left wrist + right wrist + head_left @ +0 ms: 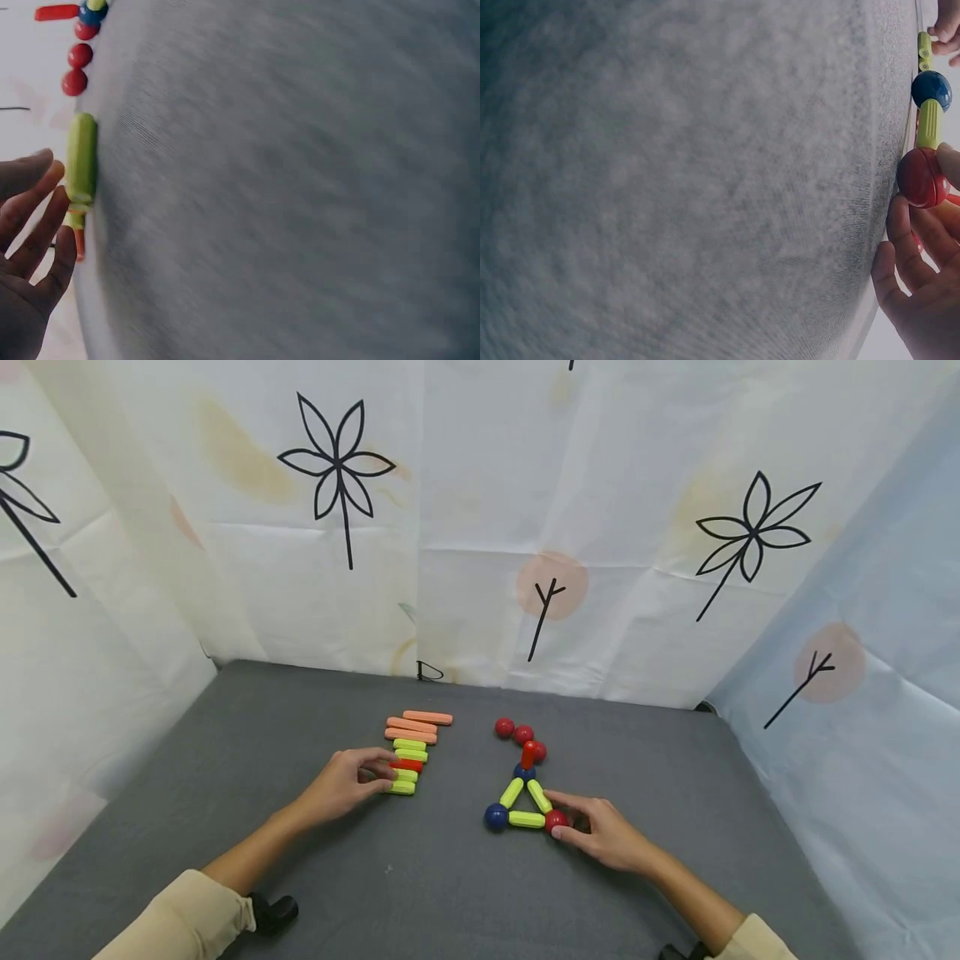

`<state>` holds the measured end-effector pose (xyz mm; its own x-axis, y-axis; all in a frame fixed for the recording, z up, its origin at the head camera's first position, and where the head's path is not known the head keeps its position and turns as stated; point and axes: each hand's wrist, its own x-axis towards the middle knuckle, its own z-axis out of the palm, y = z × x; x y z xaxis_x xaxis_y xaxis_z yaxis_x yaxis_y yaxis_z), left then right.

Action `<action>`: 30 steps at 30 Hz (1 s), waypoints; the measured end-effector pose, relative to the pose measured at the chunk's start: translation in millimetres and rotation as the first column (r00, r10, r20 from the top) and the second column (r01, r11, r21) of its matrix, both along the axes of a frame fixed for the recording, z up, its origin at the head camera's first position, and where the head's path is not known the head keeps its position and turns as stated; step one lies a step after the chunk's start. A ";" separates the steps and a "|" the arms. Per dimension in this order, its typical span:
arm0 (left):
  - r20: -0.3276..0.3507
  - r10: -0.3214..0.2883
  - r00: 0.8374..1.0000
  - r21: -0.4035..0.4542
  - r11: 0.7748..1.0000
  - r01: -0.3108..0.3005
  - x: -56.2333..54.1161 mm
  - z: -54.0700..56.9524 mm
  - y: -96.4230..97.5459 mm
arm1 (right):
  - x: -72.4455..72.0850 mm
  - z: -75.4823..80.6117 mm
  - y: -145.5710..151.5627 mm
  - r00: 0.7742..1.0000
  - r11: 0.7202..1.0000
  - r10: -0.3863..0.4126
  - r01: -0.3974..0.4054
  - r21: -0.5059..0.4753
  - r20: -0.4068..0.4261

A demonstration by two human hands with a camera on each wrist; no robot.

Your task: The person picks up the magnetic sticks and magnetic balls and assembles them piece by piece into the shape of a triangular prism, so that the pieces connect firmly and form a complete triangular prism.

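In the head view a triangle of yellow-green rods (527, 819) and balls lies on the table. A blue ball (496, 816) forms its left corner, another blue ball (524, 772) the far one. From the far ball rises a red rod (528, 755). My right hand (603, 833) holds the red ball (922, 178) at the near right corner between thumb and fingers. At the left, my left hand (352, 783) reaches over the near end of a column of rods, fingertips beside a red rod (408, 766) and yellow-green rods (402, 788). Its fingers are loosely bent, gripping nothing visibly.
Three loose red balls (523, 735) lie in a slanting row beyond the triangle. Orange rods (411, 737) make up the far end of the column. Patterned cloth (480, 527) hangs behind and beside the grey table (420, 893).
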<state>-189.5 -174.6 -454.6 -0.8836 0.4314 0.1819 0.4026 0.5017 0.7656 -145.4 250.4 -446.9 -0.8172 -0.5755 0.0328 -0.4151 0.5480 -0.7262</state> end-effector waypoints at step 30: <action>0.006 -0.224 0.975 0.083 0.971 0.223 13.7 5.9 86.5 | -0.9 -1.2 0.9 1.000 1.000 0.003 -0.003 0.008 0.000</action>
